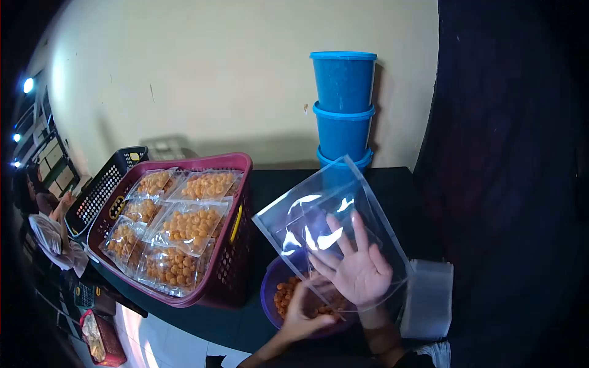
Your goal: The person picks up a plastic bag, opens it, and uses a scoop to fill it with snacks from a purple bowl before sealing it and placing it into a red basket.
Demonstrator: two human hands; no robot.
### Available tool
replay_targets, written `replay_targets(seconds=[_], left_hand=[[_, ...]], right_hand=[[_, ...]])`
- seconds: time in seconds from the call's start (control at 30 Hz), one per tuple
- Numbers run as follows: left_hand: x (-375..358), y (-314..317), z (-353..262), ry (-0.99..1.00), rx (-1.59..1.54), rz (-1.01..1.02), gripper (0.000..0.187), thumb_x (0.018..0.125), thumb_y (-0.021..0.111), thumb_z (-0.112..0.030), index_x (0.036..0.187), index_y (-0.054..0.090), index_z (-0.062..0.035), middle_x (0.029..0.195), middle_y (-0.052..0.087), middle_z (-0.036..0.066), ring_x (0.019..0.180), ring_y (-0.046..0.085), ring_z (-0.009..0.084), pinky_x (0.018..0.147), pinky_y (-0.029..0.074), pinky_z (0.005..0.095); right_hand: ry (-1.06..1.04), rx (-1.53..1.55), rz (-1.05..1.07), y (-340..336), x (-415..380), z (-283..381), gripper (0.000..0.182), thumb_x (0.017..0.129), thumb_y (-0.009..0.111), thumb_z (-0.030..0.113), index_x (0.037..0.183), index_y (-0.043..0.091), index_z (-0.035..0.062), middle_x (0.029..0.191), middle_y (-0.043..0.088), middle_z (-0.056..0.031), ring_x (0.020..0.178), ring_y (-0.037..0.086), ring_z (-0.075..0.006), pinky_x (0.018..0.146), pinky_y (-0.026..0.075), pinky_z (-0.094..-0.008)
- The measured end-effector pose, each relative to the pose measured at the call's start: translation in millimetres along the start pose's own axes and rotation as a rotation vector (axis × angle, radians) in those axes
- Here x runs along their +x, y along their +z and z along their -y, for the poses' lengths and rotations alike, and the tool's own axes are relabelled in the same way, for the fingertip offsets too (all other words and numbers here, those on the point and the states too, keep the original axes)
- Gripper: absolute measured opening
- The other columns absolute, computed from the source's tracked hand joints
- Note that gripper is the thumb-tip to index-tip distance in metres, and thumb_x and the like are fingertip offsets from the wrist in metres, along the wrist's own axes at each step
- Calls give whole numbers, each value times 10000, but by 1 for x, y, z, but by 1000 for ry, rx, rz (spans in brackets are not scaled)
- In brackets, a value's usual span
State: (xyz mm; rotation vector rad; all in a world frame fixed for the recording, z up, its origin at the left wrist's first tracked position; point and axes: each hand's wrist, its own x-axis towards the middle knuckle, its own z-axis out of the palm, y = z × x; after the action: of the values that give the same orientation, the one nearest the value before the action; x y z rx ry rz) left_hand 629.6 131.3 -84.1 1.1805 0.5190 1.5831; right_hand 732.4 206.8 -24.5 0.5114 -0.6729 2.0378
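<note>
Your right hand (358,270) is spread flat, palm toward you, fingers (361,236) splayed inside or behind a clear bag (319,211); the plastic is see-through, so you cannot tell which side of the film the hand lies on, but the hand is not clenched and the bag is propped up on it, tilted, mouth toward the upper left. Your left hand (302,313) is curled down into a purple bowl (270,285) of orange snacks (285,294), fingers closed loosely among them; whether it actually grips any is hidden. The bowl sits on the dark counter (276,184) just below the bag. Just right of your right wrist lies a stack of flat bags (428,300). To the left, touching or nearly touching the bowl, stands a red basket (236,245) filled with sealed packs (190,227) of the same snacks. Behind it sits a black basket (104,184). Three blue tubs (342,104) are stacked against the wall at the back of the counter. At the far left another person (49,227) is partly in view.
</note>
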Motion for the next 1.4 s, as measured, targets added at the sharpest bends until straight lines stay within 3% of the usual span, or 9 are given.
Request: replay_targets(seconds=[0.07,0.2,0.37,0.47,0.6,0.73,0.87,1.03,1.4], left_hand=[[6,-25,-23,172,205,-236,752,684,639,-420,1203,271,-17,1188,362,120,1082,406,246,920,320,395],[15,-30,-85,387,497,-608,679,684,633,-354,1169,322,5,1145,415,148,1071,429,249,923,322,388],[23,-29,-103,-119,552,-63,663,647,702,-180,1168,368,55,1173,436,175,988,516,246,833,409,331],[23,-33,-96,-371,1014,131,412,679,668,-101,1037,514,34,792,623,120,744,618,177,681,474,245],[20,-43,-84,-295,812,101,278,706,632,-64,963,565,21,705,626,99,649,621,156,633,486,243],[13,-55,-79,-350,623,-69,120,751,585,-43,826,608,47,701,622,126,610,611,141,553,500,229],[12,-59,-78,-357,690,-145,137,773,568,-61,842,607,50,692,617,124,610,605,142,526,507,231],[11,-63,-79,-381,695,-194,142,773,568,-65,858,612,39,709,615,119,623,598,132,515,515,234],[4,-73,-72,-356,710,-269,137,784,538,-40,867,609,44,725,617,124,645,603,144,519,521,236]], right_hand=[[60,-71,90,-3,-14,5,506,871,286,361,1328,93,262,1390,-68,-52,1222,-50,-451,972,-45,-550],[232,-117,70,-4,-46,11,502,856,175,458,1323,66,311,1390,-67,-63,1224,-35,-449,954,-86,-555],[418,18,93,-14,-75,-3,514,855,176,452,1324,22,306,1390,-57,-74,1230,7,-441,967,-74,-536],[445,117,72,-16,-84,-13,528,851,175,460,1324,3,300,1389,-57,-82,1234,7,-430,972,-67,-528],[399,249,-13,-19,-88,-16,595,832,179,496,1332,-11,235,1382,-73,-117,1245,-27,-403,980,-58,-513],[628,85,11,-31,-74,-14,731,809,206,545,1326,-23,81,1373,-74,-162,1262,-17,-353,999,-39,-459],[685,221,-69,-35,-74,-21,759,791,223,580,1328,-38,111,1363,-58,-197,1264,9,-337,998,-30,-470],[524,303,55,-47,-81,-36,545,834,190,524,1323,61,319,1369,-60,-178,1239,-47,-419,963,-47,-542],[626,327,-125,-37,-74,-24,612,815,225,547,1324,-11,303,1378,-97,-131,1262,41,-327,986,-44,-474]])
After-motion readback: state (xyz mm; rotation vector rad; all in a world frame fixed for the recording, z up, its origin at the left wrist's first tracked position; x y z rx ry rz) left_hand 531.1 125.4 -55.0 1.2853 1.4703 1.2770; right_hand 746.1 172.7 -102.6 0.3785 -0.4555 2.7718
